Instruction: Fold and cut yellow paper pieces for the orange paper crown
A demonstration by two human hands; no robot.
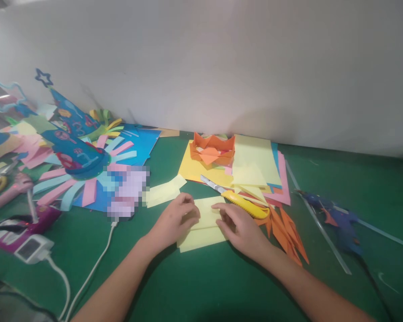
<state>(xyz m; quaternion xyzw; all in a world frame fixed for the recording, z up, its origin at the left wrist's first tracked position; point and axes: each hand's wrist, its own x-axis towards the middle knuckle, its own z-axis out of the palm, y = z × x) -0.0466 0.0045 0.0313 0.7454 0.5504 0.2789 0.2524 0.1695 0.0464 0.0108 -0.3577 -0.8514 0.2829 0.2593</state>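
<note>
A pale yellow sheet of paper [206,210], with a fold or a second layer along its lower part, lies between my two hands. My left hand [174,219] has its fingers curled together at the paper's left edge, gripping it. Over the right edge is my right hand [243,228], its index finger and thumb apart, the fingertips at the paper. Just beyond that hand lies a pair of yellow-handled scissors [243,203], blades pointing up and left. A smaller pale yellow piece of paper [164,192] rests beyond my left hand.
An orange folded paper crown [213,150] sits on stacked coloured sheets [255,154] by the wall. Blue party hats with paper fringes [82,154] stand left. Orange folded pieces [287,232], a clear stick [317,217] and a blue glue gun [339,219] lie right. A white cable [97,264] crosses the green table [195,286].
</note>
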